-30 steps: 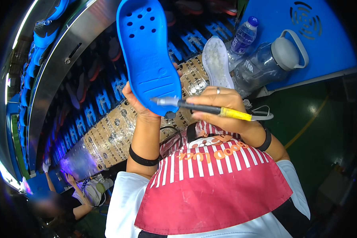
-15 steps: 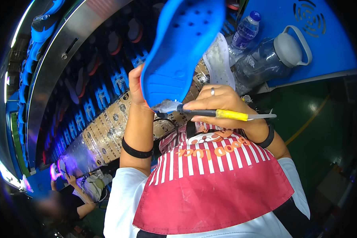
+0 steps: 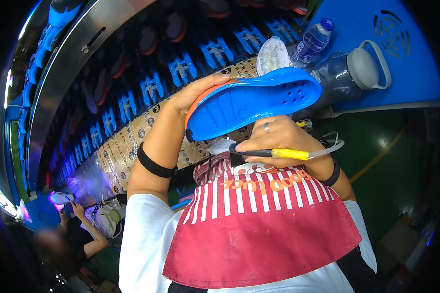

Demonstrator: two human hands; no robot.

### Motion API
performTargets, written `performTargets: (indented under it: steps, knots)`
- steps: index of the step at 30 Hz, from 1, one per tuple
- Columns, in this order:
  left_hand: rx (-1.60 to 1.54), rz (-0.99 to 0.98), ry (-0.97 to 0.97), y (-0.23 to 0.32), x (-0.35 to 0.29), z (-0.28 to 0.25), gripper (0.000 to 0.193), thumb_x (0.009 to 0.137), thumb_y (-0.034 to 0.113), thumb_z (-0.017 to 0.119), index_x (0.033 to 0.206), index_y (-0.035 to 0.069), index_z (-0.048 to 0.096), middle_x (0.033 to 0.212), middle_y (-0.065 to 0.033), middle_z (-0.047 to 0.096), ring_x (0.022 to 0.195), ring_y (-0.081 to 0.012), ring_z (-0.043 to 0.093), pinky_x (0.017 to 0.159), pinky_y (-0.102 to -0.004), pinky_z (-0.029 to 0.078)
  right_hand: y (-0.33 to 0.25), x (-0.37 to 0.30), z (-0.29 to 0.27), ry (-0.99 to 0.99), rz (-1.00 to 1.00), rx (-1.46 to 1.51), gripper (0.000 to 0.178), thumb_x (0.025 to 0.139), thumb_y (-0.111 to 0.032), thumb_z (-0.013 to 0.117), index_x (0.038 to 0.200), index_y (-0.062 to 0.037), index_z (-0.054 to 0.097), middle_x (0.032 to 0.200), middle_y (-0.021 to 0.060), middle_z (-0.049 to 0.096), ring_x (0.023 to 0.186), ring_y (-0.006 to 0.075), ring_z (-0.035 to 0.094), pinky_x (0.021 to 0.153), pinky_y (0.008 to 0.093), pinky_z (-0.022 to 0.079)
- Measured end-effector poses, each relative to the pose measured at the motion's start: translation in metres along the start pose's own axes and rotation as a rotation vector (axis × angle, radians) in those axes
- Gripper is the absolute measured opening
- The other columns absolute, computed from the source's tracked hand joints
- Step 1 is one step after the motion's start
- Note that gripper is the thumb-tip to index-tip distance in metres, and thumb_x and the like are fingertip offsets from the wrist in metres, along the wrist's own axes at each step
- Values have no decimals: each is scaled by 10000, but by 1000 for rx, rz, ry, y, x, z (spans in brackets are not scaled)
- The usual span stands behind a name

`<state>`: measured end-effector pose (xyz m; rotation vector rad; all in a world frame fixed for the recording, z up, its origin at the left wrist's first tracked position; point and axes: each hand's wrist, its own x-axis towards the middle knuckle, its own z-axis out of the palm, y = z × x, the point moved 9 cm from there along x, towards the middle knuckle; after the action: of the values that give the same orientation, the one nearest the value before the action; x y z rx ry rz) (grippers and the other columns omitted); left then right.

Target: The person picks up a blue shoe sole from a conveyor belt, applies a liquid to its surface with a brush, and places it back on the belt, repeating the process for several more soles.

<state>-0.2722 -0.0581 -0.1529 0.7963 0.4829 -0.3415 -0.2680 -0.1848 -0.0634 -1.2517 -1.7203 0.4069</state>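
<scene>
My left hand (image 3: 199,92) is closed on the heel end of a blue shoe sole (image 3: 249,103) with an orange outer edge and a black patch at the heel. The sole is tilted, its hollow inner face showing, with small holes toward the toe. In my right hand (image 3: 281,136) is a brush (image 3: 289,154) with a black and yellow handle and a clear tube at its rear end. Its pale bristles (image 3: 221,146) are just below the sole's near edge; whether they touch it I cannot tell.
Behind the sole stands a white tub (image 3: 274,54) with whitish clumps, beside a small bottle (image 3: 312,43) and a large grey-lidded jug (image 3: 357,68). A row of blue holders (image 3: 183,69) runs along a taped cardboard ledge (image 3: 127,161). At far left, a co-worker's hand (image 3: 78,210) is near a shoe part.
The sole has swung from upright to nearly level, its toe now to the right, and dropped nearer me. The brush has come away from the heel's inside. The tub behind is now uncovered.
</scene>
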Motion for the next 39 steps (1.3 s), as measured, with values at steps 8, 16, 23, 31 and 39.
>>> performTargets:
  steps: [8, 16, 23, 31, 39]
  knots:
    - [160, -65, 75, 3, -6, -8, 383, 833, 351, 607, 1027, 21, 628, 904, -128, 663, 743, -190, 652, 654, -310, 546, 0, -6, 9, 44, -51, -94, 275, 662, -70, 745, 924, -85, 663, 666, 44, 607, 621, 199, 579, 548, 286, 467]
    - [187, -77, 129, 7, -18, -21, 445, 825, 360, 598, 1101, 11, 595, 945, -144, 655, 791, -202, 649, 729, -326, 535, 3, -13, 2, 149, -23, -151, 287, 656, -81, 754, 931, -64, 674, 675, 54, 618, 628, 201, 589, 563, 283, 465]
    - [-39, 86, 68, -21, -6, -23, 527, 840, 403, 540, 1199, 17, 529, 1064, -182, 619, 882, -247, 644, 778, -357, 536, 19, -10, -17, 258, 226, 109, 243, 693, -134, 745, 909, -39, 687, 667, 105, 634, 558, 205, 574, 552, 289, 438]
    - [14, 161, 97, -32, -7, -6, 573, 826, 414, 522, 1226, 4, 504, 1069, -201, 609, 886, -261, 641, 752, -357, 544, 48, -40, -24, 480, 468, 259, 187, 744, -93, 714, 884, 25, 676, 733, 91, 663, 640, 110, 606, 599, 229, 471]
    - [-108, 162, 183, -33, -8, -13, 530, 840, 417, 504, 1180, 11, 531, 1048, -186, 618, 869, -270, 647, 740, -390, 551, 48, -68, -69, 762, 565, 116, 189, 741, -79, 712, 899, 16, 675, 765, 97, 663, 649, 119, 603, 599, 242, 467]
